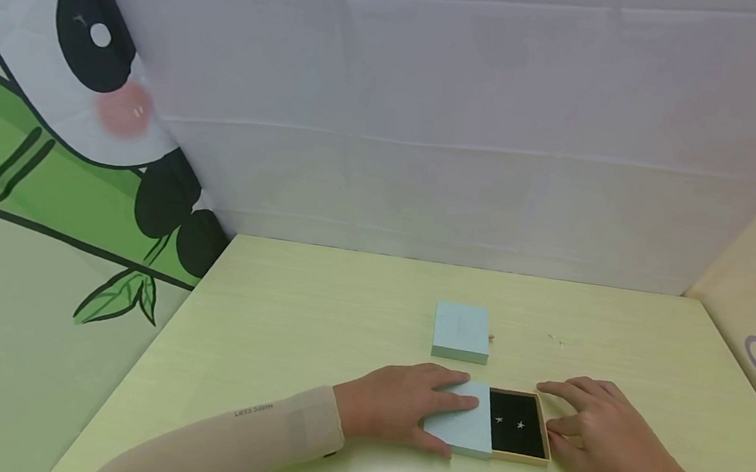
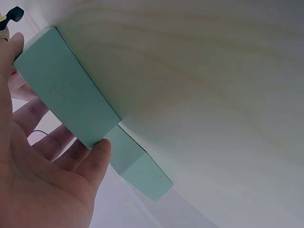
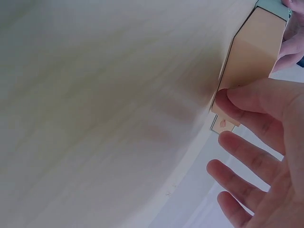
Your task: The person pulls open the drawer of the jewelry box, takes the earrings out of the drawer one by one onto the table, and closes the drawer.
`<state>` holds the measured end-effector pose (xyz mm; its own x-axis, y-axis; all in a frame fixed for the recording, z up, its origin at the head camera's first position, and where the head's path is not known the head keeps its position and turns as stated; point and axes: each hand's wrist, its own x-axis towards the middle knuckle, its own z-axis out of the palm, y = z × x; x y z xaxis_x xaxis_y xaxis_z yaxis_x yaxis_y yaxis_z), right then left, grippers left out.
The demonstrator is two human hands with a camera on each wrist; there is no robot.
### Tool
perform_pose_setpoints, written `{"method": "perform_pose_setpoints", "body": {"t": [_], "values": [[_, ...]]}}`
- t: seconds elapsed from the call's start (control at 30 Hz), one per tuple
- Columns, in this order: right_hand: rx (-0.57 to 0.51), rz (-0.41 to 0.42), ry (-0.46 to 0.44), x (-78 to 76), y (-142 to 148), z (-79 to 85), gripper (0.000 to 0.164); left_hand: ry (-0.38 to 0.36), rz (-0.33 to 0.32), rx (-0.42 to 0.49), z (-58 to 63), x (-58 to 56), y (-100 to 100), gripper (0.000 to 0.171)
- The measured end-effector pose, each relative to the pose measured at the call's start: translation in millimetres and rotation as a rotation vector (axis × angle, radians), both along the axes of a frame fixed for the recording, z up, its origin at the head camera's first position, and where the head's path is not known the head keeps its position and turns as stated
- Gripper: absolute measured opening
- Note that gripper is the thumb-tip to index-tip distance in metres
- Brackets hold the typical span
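A light blue drawer-style jewelry box (image 1: 458,430) lies on the table with its inner drawer (image 1: 521,458) drawn out to the right. Black lining fills the drawer, and two small silver star shapes (image 1: 520,424) sit on it. My left hand (image 1: 406,402) holds the blue sleeve, its fingers spread over the top and the thumb at the near edge. In the left wrist view, that hand spans the sleeve (image 2: 69,88). At the drawer's outer end, my right hand (image 1: 605,436) pinches with thumb and index finger; its other fingers are loosely bent in the right wrist view.
Behind the opened box stands a second light blue box (image 1: 461,331), closed, with a small brown tab on its right side. Tiny thin pale pieces (image 1: 557,341) lie to its right on the pale wooden table (image 1: 316,314). White cloth (image 1: 430,119) hangs along the back.
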<state>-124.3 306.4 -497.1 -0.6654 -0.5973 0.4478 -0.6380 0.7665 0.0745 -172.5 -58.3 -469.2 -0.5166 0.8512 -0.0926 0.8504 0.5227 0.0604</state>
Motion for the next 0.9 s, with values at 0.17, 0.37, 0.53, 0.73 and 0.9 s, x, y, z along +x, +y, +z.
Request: {"method": "perform_pose_setpoints", "body": {"t": [0.17, 0.37, 0.53, 0.73, 0.9], "values": [[0.004, -0.008, -0.010, 0.5, -0.2, 0.7, 0.021, -0.004, 0.004, 0.003, 0.3, 0.6, -1.4, 0.078], [0.005, -0.011, -0.016, 0.8, -0.7, 1.4, 0.021, -0.006, 0.006, 0.002, 1.7, 1.5, -1.6, 0.078], [0.008, -0.012, -0.017, 1.4, -1.5, 2.0, 0.021, -0.001, 0.005, 0.001, 2.3, 1.8, -1.8, 0.078], [0.023, -0.031, -0.031, 3.1, -2.8, 2.4, 0.020, 0.000, 0.004, -0.002, 1.3, 1.4, -1.9, 0.078], [0.014, -0.035, -0.026, 3.2, -1.3, 1.8, 0.024, 0.001, 0.002, -0.003, 1.4, 1.7, -2.7, 0.079]]}}
